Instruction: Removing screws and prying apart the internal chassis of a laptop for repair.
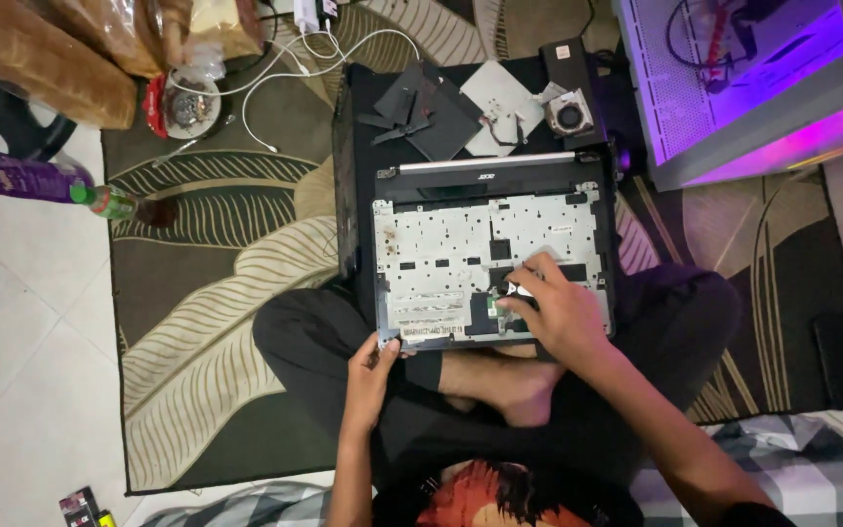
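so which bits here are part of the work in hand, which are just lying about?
In hand:
- opened black laptop chassis with silver metal inner plate
- left hand, gripping its front corner
- right hand, holding a small silver tool

Lying about:
- small grey cooling fan
- white cable
- green-capped bottle

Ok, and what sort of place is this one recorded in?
Most likely a room at home, used as a makeshift repair spot. The person sits cross-legged on a leaf-patterned rug over a tiled floor, with an opened laptop on their lap and a purple-lit computer case beside them.
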